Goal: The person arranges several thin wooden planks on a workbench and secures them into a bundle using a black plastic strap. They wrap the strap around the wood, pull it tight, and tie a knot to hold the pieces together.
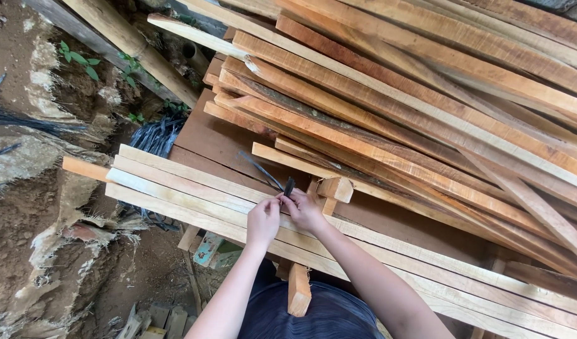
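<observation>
Head view: I'm looking straight down at both hands meeting over a row of pale planks [194,188], so here's what I've got.
Left hand: my left hand [263,221] sits on the plank row, fingers curled in and pinched on the near end of a thin dark strip [263,172].
Right hand: my right hand [304,210] is right against the left one, fingertips pinched on the same strip, with a short dark stub poking up just above them.
Hands together: yep, touching, both closed on that strip.
Strip: thin, black, runs up and to the left from the fingers, lying over the planks and the brown board behind them.
Wood block: a small cut block [336,188] sits just beside the right hand.
Lumber pile: a big stack of reddish slats [426,107] fills the upper right, angled across.
Dark bundle: more black strips [155,135] bunched at the left end of the board.
Ground: bare dirt [25,238] on the left with a few green weeds.
</observation>
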